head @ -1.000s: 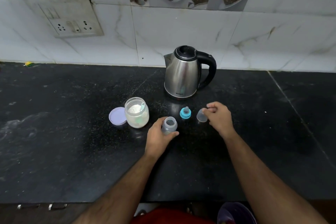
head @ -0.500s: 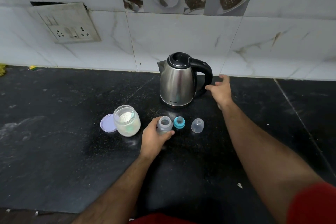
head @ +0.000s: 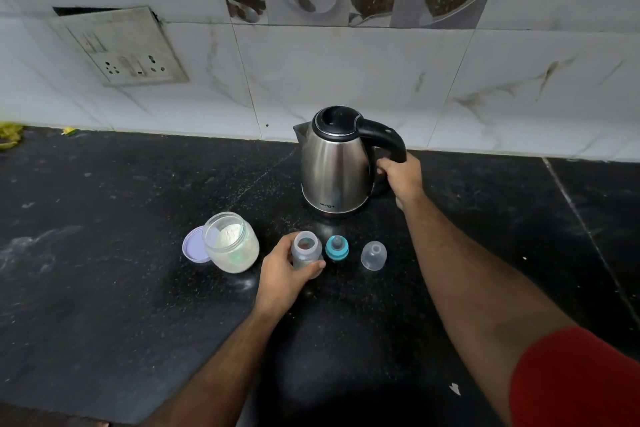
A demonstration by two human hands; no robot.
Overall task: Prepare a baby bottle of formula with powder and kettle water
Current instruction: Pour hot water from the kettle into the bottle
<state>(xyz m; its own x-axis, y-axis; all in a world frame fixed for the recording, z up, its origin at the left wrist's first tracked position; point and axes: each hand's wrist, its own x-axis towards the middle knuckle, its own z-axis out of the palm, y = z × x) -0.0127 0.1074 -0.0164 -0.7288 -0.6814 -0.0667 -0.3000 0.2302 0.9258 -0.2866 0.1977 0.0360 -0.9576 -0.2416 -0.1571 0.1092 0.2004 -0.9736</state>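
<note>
- Kettle [head: 334,163] at frame centre: right hand [head: 401,177] curls round its handle, likely to pour.
- Bottle [head: 305,250] below it, uncapped: left hand [head: 284,274] grips it, steadying.
- Powder jar [head: 230,242] stands open, lower left.

"MILTON" — small dark lettering low on the steel kettle [head: 334,166] body, near its base

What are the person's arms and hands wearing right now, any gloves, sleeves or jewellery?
Both hands, left hand and right hand, are bare, with no gloves, rings or watch visible. Both forearms are uncovered. A red short sleeve covers the right upper arm at the frame's edge.
</note>
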